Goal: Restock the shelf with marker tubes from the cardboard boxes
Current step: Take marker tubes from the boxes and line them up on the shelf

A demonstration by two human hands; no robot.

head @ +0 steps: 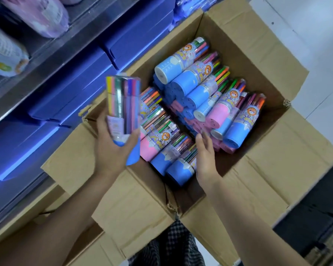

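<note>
The shelf (52, 54) runs past my left hand, on its far side, with blue cartons (69, 89) stacked on the lower level and soft packs (6, 54) above. Under both my hands sits the open box (258, 154), flaps spread, packed with marker tubes (196, 87) lying in rows. My left hand (112, 150) grips one tube (123, 106) near its blue base, upright and lifted clear of the box. My right hand (206, 156) is loose and holds nothing, fingers straight, reaching down to the tubes just ahead of it. To do this step well, I reckon I should take a top-layer tube round its middle, lift it straight up so its neighbours don't roll, then carry both over to the shelf and set them cap ends matching, labels facing out.
</note>
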